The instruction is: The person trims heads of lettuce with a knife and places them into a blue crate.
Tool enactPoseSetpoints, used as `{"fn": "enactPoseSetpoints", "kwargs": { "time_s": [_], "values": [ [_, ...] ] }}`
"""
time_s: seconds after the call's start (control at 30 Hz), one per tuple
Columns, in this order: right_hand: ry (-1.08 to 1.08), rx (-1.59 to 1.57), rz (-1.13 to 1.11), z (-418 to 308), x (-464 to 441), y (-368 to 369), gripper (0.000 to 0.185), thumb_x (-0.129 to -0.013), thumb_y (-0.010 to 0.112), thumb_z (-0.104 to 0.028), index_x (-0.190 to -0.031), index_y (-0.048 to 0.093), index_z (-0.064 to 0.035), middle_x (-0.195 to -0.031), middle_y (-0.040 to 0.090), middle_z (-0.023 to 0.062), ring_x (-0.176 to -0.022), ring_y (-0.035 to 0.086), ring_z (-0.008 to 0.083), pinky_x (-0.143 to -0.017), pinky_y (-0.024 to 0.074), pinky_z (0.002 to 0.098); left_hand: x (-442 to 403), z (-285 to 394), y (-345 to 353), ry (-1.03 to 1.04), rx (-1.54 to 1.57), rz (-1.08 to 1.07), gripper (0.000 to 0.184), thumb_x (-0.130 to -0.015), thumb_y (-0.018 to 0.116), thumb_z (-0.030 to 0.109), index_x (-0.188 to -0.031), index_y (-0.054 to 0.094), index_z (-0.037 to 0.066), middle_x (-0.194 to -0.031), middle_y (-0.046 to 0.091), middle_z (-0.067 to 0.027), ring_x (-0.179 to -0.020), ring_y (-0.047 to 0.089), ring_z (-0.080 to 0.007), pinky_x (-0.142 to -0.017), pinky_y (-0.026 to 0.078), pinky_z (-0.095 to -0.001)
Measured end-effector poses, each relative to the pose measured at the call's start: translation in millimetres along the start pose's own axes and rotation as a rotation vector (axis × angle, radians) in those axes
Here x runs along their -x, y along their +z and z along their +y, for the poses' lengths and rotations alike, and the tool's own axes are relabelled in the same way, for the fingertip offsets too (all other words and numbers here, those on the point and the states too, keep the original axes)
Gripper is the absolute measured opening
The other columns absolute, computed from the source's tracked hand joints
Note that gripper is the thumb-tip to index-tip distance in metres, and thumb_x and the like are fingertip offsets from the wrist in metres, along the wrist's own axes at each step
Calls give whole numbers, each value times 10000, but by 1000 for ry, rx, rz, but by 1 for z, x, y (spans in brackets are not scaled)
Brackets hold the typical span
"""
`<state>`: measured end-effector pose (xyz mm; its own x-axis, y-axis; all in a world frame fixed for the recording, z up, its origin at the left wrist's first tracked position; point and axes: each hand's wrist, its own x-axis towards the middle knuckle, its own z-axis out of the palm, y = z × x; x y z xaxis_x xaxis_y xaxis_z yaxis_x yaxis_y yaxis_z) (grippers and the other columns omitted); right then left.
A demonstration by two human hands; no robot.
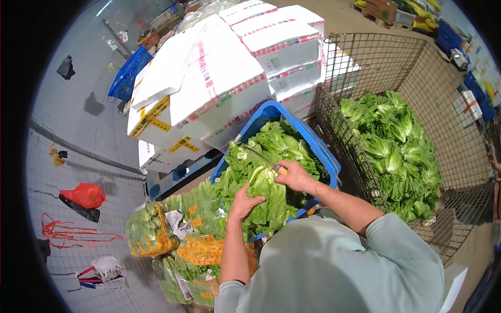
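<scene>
My left hand [243,203] is wrapped round the side of a head of leafy green lettuce [267,190], its thumb lying across the leaves. In my right hand [296,177] is a knife [281,170], gripped by its yellowish handle. The thin blade points up and left over the leaves, close to the top of the lettuce; whether it touches is hard to see. Beneath both hands stands a blue plastic crate [329,163], holding more lettuce [284,143].
A rusty wire cage [373,41] on the right holds a lettuce pile [402,151]. White foam boxes [224,78] are stacked ahead. Plastic-wrapped bundles of greens [151,229] lie at the left. Bags hang on the wall, including a red bag [86,195].
</scene>
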<state>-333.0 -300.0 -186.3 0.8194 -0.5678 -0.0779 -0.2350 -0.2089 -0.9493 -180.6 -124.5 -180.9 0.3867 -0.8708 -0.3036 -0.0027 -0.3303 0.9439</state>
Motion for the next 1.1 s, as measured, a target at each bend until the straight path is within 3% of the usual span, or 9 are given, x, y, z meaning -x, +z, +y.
{"fn": "enactPoseSetpoints", "kwargs": {
  "time_s": [0.13,0.17,0.27,0.37,0.5,0.53,0.67,0.83,1.1],
  "values": [
    [47,-76,-5,-21,-11,-30,337,-719,676,-215,-1001,632,-37,-798,623,91,-710,565,175,-664,471,345,8,-22,-23,-35,122,57,709,-707,825,271,-1275,503,-5,-1156,618,-78,-1031,568,-176,-938,425,-320],
    [132,-39,-2,-29,-14,-41,340,-735,669,-209,-1034,632,-52,-809,632,117,-723,609,226,-669,484,372,12,-23,-26,-59,240,74,707,-720,816,293,-1280,500,1,-1171,611,-80,-1039,565,-186,-943,421,-322],
    [-178,534,245,-27,-20,-51,316,-776,650,-215,-1057,618,-73,-901,601,180,-833,607,382,-721,501,452,23,-37,-34,-111,509,177,669,-828,708,382,-1325,445,20,-1234,578,-86,-1104,566,-220,-945,448,-360],
    [-316,384,336,-13,-19,-31,308,-774,660,-235,-1030,609,-71,-928,577,181,-869,604,358,-731,498,430,10,-65,-34,-91,711,219,670,-854,660,443,-1330,445,24,-1279,541,-96,-1127,545,-227,-950,446,-375],
    [-1,-130,140,-1,-5,28,422,-706,726,-363,-928,622,-19,-813,612,169,-745,595,252,-698,474,379,4,-47,1,-118,840,373,655,-891,583,494,-1324,455,20,-1315,516,-97,-1150,530,-243,-973,434,-399],
    [54,-168,100,15,-6,38,456,-749,720,-337,-1043,623,-2,-871,641,105,-800,572,166,-741,472,340,2,-36,10,-151,867,335,641,-908,547,500,-1323,459,20,-1310,521,-112,-1145,538,-254,-981,433,-406],
    [122,-255,-8,39,-7,34,459,-777,721,-363,-1014,602,12,-861,622,103,-815,553,185,-746,451,341,-1,-8,35,-149,845,295,586,-941,498,453,-1328,453,15,-1291,538,-115,-1138,546,-259,-971,445,-406],
    [207,-793,-83,36,12,14,278,-794,678,-244,-987,631,-50,-784,555,-19,-718,481,84,-623,391,249,-8,12,29,-229,547,250,582,-883,608,354,-1303,460,-22,-1246,546,-163,-1098,558,-264,-937,455,-390],
    [84,-543,109,55,10,-14,342,-703,733,-226,-955,648,-10,-751,592,12,-684,515,114,-626,431,286,-41,33,16,101,-263,294,326,-835,671,161,-1078,606,-47,-999,632,-111,-907,577,-185,-824,452,-302]
  ]
}}
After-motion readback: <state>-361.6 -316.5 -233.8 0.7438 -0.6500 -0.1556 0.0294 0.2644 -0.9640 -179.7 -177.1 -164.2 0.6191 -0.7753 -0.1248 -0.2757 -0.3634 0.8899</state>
